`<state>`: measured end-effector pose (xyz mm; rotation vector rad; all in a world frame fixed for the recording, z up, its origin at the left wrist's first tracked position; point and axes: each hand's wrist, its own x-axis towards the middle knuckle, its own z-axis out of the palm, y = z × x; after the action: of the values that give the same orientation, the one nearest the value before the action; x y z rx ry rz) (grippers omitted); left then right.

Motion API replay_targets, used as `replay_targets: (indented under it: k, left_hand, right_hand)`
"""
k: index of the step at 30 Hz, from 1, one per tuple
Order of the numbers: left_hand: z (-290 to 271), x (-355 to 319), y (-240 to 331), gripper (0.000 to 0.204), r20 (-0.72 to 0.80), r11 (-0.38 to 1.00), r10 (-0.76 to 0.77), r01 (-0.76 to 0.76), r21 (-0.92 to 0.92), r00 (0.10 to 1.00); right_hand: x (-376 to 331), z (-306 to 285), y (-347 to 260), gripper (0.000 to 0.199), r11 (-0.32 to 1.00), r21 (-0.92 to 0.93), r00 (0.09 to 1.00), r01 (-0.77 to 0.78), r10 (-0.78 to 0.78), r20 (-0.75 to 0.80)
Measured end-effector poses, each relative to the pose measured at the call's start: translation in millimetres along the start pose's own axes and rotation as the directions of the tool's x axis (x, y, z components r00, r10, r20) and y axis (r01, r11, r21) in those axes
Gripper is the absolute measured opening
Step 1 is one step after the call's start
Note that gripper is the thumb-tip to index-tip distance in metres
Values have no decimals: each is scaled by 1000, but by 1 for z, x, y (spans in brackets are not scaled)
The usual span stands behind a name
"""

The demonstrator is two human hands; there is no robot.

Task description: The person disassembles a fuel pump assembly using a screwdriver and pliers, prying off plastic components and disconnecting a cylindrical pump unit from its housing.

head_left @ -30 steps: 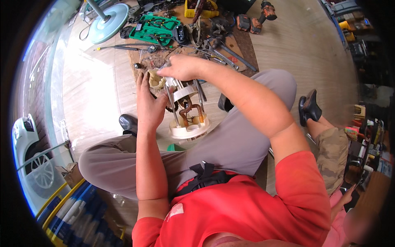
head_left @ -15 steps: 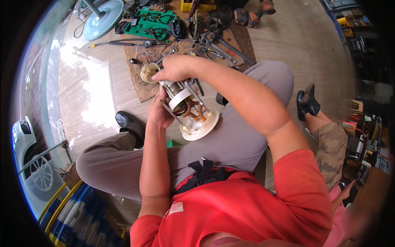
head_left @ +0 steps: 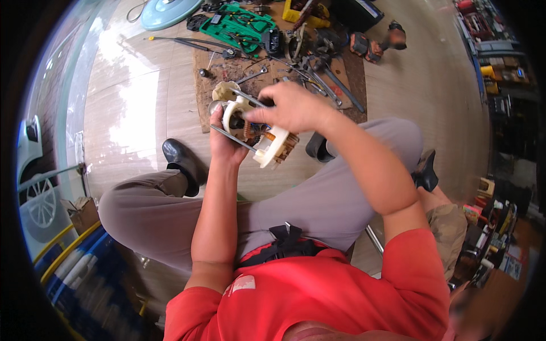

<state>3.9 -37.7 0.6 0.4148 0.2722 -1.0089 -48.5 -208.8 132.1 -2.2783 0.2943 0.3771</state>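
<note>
A fuel pump module (head_left: pixel 274 149) is held up in front of my knees. It has a cream plastic flange, metal guide rods, a spring-like coil, ribbed brown hose and a white collar. My left hand (head_left: pixel 225 146) is closed round it from below and the left, the thumb up beside the collar. From the right, my right hand (head_left: pixel 296 107) reaches over its upper side, fingers curled about a rod and the thumb against the collar. The flange is tilted, facing down to the right. Part of the pump body is hidden by my right hand.
Beyond my hands lies a stained board (head_left: pixel 216 111) with wrenches and loose parts. Near its far side are a green tool case (head_left: pixel 242 25), a yellow container (head_left: pixel 310 14) and an orange-black cordless tool (head_left: pixel 367 46). Another person's leg (head_left: pixel 446 227) is on the right.
The module has turned so its flange, earlier low and facing me, points down to the right. My right hand has moved from its far end onto its right side.
</note>
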Motion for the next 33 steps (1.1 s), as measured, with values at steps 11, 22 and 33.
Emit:
replay_targets:
  k: [11,22,33]
  left_hand:
    - [3,3,27,52,46,996,89,-88,-23,995]
    - [6,-4,28,53,-64,876,475,-478,-62,878]
    - [26,0,18,48,-237,876,472,-482,16,849]
  right_hand:
    - [-20,18,3,20,870,83,866,486,-468,-175]
    - [-23,15,11,12,479,875,987,63,-163,19]
    - [1,28,3,28,921,379,960,90,21,-279]
